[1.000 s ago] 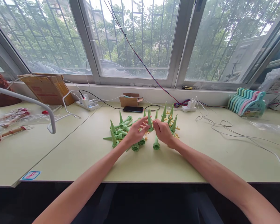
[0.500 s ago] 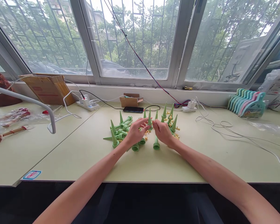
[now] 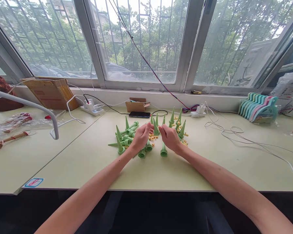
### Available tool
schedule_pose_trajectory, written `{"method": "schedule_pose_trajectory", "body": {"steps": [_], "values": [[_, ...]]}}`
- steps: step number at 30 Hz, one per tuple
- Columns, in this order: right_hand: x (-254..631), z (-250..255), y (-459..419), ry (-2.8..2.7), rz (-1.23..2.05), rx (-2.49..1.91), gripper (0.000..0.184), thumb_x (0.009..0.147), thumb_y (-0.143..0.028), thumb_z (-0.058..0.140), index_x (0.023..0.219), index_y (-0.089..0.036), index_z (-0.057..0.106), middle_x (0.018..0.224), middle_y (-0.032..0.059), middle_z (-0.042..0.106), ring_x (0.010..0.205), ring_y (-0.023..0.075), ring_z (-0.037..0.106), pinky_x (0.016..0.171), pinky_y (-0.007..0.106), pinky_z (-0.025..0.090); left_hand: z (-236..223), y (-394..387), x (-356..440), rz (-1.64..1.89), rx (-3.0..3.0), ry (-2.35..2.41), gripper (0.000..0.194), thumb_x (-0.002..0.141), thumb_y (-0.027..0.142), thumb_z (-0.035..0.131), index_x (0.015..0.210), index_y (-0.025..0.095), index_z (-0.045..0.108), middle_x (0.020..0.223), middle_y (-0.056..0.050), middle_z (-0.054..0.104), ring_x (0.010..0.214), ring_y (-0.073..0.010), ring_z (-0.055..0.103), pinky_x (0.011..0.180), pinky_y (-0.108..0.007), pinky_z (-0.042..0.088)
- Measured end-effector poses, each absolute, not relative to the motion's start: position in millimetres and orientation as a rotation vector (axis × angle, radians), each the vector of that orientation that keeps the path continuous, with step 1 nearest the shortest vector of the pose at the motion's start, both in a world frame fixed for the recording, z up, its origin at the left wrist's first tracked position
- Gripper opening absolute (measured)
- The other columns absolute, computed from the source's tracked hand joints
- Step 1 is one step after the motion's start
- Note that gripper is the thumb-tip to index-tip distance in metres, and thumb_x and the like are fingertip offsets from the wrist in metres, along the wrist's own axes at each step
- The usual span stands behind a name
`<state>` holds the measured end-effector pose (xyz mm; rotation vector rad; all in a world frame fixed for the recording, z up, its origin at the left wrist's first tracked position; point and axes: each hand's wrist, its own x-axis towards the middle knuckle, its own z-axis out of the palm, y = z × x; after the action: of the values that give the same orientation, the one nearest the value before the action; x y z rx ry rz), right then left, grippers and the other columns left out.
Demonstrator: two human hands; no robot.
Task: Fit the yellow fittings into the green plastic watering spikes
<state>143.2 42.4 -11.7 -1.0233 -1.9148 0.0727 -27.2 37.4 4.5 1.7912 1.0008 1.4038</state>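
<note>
My left hand is over the middle of a group of green plastic plant watering spikes, its fingers stretched forward and apart from the thumb. Just past its fingertips, a green spike stands point up. My right hand is closed, thumb and fingers pressed together; what they grip, if anything, is hidden. Below it lies a spike with its round threaded end facing me. Small yellow valve-like pieces are scattered between the hands. More spikes lie and stand to the left, others stand to the right.
Behind the spikes are a black phone and a small open cardboard box. Power strips and loose white cables lie on the table. Hangers stand far right. Wooden spoon-like items and a grey metal tube are left.
My left hand has turned and drawn its fingers back slightly from the standing spike, uncovering more yellow pieces. My right hand stays nearly still. Reddish shapes, perhaps fingers, have appeared at the far right edge.
</note>
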Motion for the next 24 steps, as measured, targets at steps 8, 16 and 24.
{"method": "schedule_pose_trajectory", "body": {"steps": [8,16,24], "values": [[145,-10,43,-1.891,0.03,-1.013,0.038,0.103,-0.042,0.032,0.07,-0.022,0.03,0.056,-0.0052,0.034,0.05,0.0099,0.022,0.051,0.024,0.021,11,34,-28,1.446,1.823,1.104,0.049,0.093,0.058,0.045,0.072,0.016,0.062,0.076,-0.004,0.065,0.072,-0.0158,0.062,0.07,-0.029,0.05],[144,-8,39,-2.015,-0.009,-0.856,0.037,0.103,-0.037,0.033,0.07,-0.022,0.029,0.058,-0.0047,0.036,0.05,0.0086,0.024,0.051,0.023,0.023,16,30,-29,1.316,1.924,1.189,0.067,0.093,0.061,0.038,0.046,0.018,0.059,0.048,-0.002,0.052,0.058,-0.0149,0.056,0.066,-0.029,0.043],[143,-7,37,-2.012,-0.028,-0.826,0.036,0.103,-0.035,0.033,0.07,-0.022,0.029,0.058,-0.005,0.035,0.05,0.0085,0.024,0.05,0.022,0.024,21,24,-28,1.145,1.876,1.254,0.074,0.094,0.063,0.034,0.04,0.017,0.057,0.037,0.002,0.028,0.043,-0.0102,0.037,0.057,-0.028,0.033]]}}
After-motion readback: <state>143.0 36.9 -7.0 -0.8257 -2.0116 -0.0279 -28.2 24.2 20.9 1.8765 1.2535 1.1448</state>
